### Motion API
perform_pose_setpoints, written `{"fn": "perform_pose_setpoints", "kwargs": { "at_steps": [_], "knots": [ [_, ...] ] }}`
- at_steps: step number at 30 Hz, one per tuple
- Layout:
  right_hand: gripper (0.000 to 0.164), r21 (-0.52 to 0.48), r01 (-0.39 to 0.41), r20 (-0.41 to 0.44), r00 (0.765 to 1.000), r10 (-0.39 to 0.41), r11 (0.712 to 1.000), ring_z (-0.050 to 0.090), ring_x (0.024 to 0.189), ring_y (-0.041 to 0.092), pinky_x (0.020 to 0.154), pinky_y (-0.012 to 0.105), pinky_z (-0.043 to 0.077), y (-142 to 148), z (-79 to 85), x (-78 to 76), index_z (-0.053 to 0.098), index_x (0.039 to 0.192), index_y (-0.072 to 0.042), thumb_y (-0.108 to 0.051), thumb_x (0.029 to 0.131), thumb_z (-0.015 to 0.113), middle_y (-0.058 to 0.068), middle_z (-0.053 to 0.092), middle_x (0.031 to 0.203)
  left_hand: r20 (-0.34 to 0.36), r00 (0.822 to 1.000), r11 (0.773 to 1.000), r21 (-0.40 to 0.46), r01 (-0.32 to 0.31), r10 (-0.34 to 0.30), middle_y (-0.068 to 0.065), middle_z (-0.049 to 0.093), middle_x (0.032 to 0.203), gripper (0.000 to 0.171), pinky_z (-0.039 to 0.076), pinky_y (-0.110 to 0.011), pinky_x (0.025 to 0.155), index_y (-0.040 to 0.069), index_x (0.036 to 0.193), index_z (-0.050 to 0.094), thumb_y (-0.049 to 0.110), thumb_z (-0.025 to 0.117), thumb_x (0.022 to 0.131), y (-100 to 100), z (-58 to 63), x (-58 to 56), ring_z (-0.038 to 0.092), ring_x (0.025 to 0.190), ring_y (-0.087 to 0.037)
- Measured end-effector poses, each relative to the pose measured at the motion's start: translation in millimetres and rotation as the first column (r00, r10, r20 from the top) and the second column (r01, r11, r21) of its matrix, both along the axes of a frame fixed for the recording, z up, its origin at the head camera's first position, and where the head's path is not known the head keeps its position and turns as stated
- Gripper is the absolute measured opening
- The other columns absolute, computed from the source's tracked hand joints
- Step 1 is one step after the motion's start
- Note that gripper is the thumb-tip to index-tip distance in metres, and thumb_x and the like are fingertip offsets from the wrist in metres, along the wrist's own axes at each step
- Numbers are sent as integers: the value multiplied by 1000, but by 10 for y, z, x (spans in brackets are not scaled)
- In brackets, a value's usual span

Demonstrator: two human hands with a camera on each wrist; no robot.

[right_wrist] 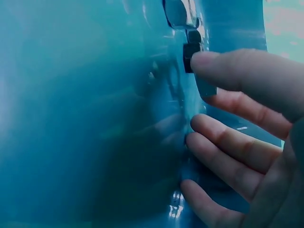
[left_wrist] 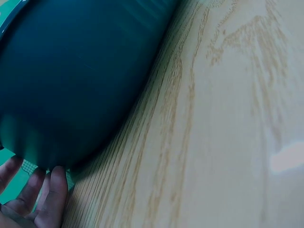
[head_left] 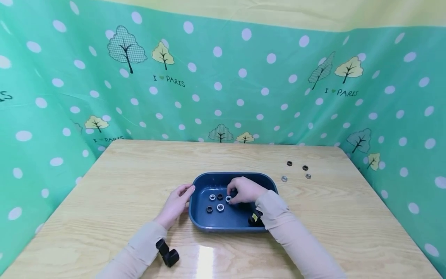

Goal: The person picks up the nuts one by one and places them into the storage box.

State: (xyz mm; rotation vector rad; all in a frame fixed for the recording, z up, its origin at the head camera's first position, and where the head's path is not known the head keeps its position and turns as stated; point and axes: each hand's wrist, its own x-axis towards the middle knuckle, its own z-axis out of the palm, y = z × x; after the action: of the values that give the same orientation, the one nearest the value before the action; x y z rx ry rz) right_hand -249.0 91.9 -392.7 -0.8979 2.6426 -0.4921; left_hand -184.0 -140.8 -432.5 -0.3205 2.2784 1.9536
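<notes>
In the head view a dark blue rectangular tray (head_left: 230, 229) stands on the table. My right hand (head_left: 245, 190) reaches into it and pinches a silver hex nut (head_left: 228, 198) between thumb and index finger, low over the tray floor. The right wrist view shows this nut (right_wrist: 206, 87) between the fingertips, with the other fingers spread. To its left lie silver nuts (head_left: 220, 207) and black nuts (head_left: 209, 209). My left hand (head_left: 175, 203) rests against the tray's left end, fingers extended; in the left wrist view its fingertips (left_wrist: 58, 175) touch the outer wall.
On the wooden table (head_left: 139, 166), right of the tray and farther back, lie two black nuts (head_left: 289, 163) and two silver nuts (head_left: 284, 179). A green dotted curtain (head_left: 216, 100) hangs behind and along both sides. Each wrist wears a small black camera (head_left: 168, 254).
</notes>
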Motion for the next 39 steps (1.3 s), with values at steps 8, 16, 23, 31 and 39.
{"fn": "perform_pose_setpoints", "kwargs": {
  "at_steps": [8, 16, 23, 31, 39],
  "knots": [
    [12, 15, -3, -70, 998, 5, 1000, 51, 85, 14, 78, 31, 49, -6, -24, 14, 66, 78, -18, -21, 78, 78, -2, 60, 94, -1, 1000, 1000, 6, 16, -16, -20, 55, 129, 49, 57, -33, 80, 4, 135, 47, 36, 48, 99, 0, 19, -10, 60, 104, -21],
    [11, 65, 8, -103, 995, -2, 998, 52, 85, 13, 77, 29, 49, -32, -27, 39, 69, 81, -18, -22, 77, 78, -2, 61, 96, -4, 1000, 1000, -7, 15, -15, -20, 55, 129, 49, 57, -34, 81, 4, 134, 48, 37, 48, 98, -7, 10, -6, 60, 106, -23],
    [10, 105, 19, -122, 993, -6, 994, 53, 86, 12, 77, 27, 50, -35, -24, 43, 70, 83, -20, -24, 78, 78, -2, 62, 100, -14, 1000, 1000, -7, 21, -21, -20, 56, 127, 47, 57, -34, 80, 3, 133, 48, 35, 48, 99, 0, 16, -3, 60, 105, -23],
    [10, 106, 6, -137, 990, 8, 994, 52, 84, 12, 75, 26, 49, -23, -16, 43, 71, 83, -20, -24, 77, 78, -2, 62, 100, -16, 1000, 1000, -14, 22, -23, -20, 56, 128, 49, 57, -34, 80, 3, 134, 48, 37, 47, 99, 3, 12, -11, 61, 104, -22],
    [11, 105, 8, -128, 992, 5, 994, 52, 84, 12, 75, 26, 49, -19, -11, 49, 71, 84, -19, -23, 77, 78, -2, 62, 101, -14, 1000, 999, -38, 22, -23, -20, 56, 128, 50, 58, -34, 80, 3, 135, 47, 38, 46, 99, 11, 21, 2, 61, 104, -22]
  ]
}}
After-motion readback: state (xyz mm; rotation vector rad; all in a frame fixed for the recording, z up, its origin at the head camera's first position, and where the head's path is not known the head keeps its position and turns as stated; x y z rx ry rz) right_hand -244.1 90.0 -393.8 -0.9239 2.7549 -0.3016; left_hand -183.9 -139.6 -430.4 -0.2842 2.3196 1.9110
